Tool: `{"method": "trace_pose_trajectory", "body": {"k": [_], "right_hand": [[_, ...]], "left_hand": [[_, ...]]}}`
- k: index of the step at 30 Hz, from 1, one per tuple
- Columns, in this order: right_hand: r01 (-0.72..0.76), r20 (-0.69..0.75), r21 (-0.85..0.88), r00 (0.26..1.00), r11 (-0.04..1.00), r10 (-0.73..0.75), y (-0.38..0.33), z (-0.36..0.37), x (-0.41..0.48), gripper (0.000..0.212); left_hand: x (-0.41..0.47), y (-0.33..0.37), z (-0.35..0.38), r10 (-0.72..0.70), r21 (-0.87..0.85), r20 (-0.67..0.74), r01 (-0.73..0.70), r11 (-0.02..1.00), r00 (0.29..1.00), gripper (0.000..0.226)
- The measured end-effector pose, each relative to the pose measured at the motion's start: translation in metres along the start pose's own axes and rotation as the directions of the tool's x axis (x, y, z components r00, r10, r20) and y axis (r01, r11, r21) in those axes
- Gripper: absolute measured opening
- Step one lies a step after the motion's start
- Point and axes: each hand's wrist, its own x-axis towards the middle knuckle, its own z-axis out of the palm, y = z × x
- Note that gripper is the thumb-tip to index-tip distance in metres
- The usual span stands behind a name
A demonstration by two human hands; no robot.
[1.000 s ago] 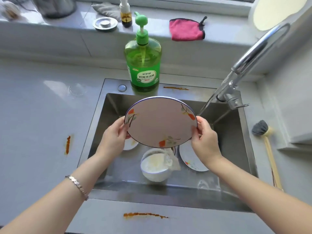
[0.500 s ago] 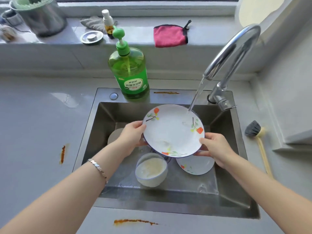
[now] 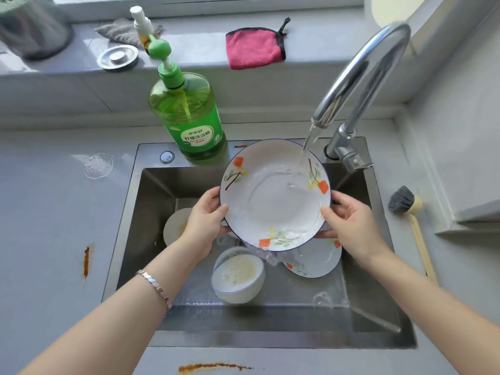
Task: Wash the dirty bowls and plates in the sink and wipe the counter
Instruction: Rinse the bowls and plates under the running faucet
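Flowered plate (image 3: 274, 196) held above the sink (image 3: 130, 212), face up toward camera, near rim tipped low, under faucet (image 3: 359, 77) stream, left hand (image 3: 207, 220) and right hand (image 3: 349, 223) pinching opposite rims, soapy bowl (image 3: 238, 274) below

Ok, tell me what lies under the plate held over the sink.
Below the held plate sit a white bowl of cloudy water and a second flowered plate in the sink. The held plate covers that plate's far half and the sink floor behind it.
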Motion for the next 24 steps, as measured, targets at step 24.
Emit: {"method": "trace_pose_trajectory", "body": {"k": [24], "right_hand": [[-0.055, 0.068, -0.027, 0.996, 0.998, 0.056, -0.005, 0.036, -0.010, 0.036]], "left_hand": [[-0.036, 0.001, -0.040, -0.036, -0.148, 0.041, 0.042, 0.988, 0.999, 0.053]]}}
